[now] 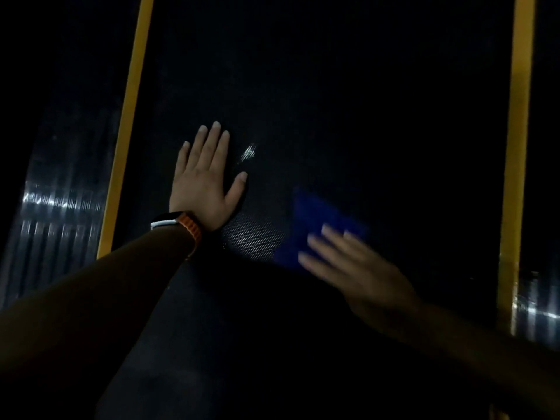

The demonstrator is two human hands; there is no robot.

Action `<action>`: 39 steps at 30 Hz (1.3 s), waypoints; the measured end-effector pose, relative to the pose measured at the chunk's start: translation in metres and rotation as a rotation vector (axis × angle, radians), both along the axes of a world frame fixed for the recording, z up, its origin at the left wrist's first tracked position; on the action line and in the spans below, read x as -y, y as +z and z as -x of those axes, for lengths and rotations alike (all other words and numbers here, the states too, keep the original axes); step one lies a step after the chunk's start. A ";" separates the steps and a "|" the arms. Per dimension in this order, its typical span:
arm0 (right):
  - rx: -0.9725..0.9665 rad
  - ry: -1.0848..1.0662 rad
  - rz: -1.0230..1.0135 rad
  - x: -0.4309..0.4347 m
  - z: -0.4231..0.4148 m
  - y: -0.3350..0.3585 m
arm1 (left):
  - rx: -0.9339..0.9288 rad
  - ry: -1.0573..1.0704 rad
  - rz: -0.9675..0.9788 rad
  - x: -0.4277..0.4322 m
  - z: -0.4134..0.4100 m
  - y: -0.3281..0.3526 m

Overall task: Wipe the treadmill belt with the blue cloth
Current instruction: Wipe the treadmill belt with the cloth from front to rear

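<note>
The left hand (204,183) is lying flat at centre-left on the treadmill belt (348,101), fingers straight and close together. At lower right, the blurred right hand (360,268) is pressing straight, slightly spread fingers onto the blue cloth (318,216).

Left hand (206,180) flat on belt (333,86), cloth (318,213) to its right, under right hand (357,268)

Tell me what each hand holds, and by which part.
Nothing is gripped. The left hand lies flat on the treadmill belt; the blurred right hand presses, fingers straight, on the near part of the blue cloth.
</note>
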State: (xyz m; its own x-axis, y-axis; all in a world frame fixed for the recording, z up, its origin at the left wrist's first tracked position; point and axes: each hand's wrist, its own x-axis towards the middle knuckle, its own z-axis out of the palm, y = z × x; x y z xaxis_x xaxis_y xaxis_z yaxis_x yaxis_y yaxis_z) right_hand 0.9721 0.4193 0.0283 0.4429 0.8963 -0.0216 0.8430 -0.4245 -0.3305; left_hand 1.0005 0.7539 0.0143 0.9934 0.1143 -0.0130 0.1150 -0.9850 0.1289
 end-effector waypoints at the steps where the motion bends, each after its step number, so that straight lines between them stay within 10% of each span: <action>1: -0.029 0.110 0.033 0.007 0.009 0.002 | -0.003 -0.006 -0.009 0.000 0.000 0.001; 6: 0.062 0.304 0.046 -0.057 -0.069 0.006 | -0.004 -0.032 -0.001 -0.001 0.001 0.004; 12: -0.023 -0.268 -0.093 -0.135 -0.128 0.001 | -0.015 0.013 0.020 -0.020 0.039 0.012; 19: 0.014 0.403 -0.020 -0.105 -0.052 -0.010 | -0.072 0.015 -0.018 -0.027 0.048 0.004; 26: 0.052 -0.282 -0.022 -0.173 -0.168 -0.003 | -0.035 0.024 -0.006 -0.024 0.050 0.005; 34: 0.081 0.187 -0.083 -0.148 -0.106 -0.009 | -0.045 0.018 -0.019 -0.025 0.048 0.005; 39: 0.117 -0.227 -0.127 -0.180 -0.187 0.001 | -0.037 0.021 -0.006 -0.025 0.048 0.004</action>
State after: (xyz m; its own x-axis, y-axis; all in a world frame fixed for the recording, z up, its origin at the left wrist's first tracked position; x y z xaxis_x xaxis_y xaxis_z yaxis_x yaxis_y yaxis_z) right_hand 1.1595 0.5998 0.0298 0.6258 0.7659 0.1473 0.7663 -0.5686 -0.2991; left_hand 0.9525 0.7792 0.0181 0.9896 0.1348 -0.0493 0.1398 -0.9831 0.1181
